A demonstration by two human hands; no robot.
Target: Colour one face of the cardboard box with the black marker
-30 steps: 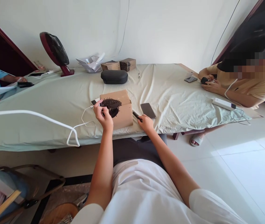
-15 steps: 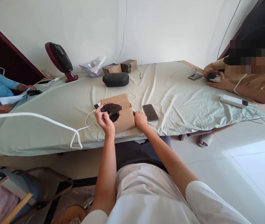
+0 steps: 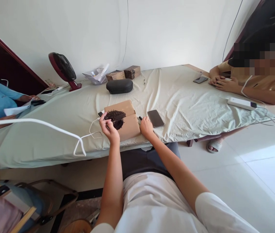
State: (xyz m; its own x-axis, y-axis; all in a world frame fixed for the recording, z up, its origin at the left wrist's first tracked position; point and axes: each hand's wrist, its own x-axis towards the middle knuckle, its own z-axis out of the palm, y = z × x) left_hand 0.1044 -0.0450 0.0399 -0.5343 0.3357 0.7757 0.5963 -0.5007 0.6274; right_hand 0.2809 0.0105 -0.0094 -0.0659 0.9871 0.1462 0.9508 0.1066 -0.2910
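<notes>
A brown cardboard box (image 3: 130,124) lies in front of me, its top marked with a dense black scribbled patch (image 3: 115,117). At the box's left edge, my left hand (image 3: 110,129) is closed with curled fingers, gripping that side; part of the grip is hidden. My right hand (image 3: 147,127) is closed around a black marker (image 3: 141,118), just off the box's right edge. The marker's end pokes out between the fingers, apart from the scribble. Right beside this hand lies a dark smartphone (image 3: 155,118).
Behind the box are a black case (image 3: 119,86), two small cardboard boxes (image 3: 132,72), a plastic bag (image 3: 97,76) and a fan (image 3: 63,69). A white cable (image 3: 42,122) crosses at left. Two people sit at the table's ends; a white power bank (image 3: 241,103) lies at right.
My right hand has shifted slightly, and more of the marker shows. The person at right has lowered their hands to the table. The view has tilted a little.
</notes>
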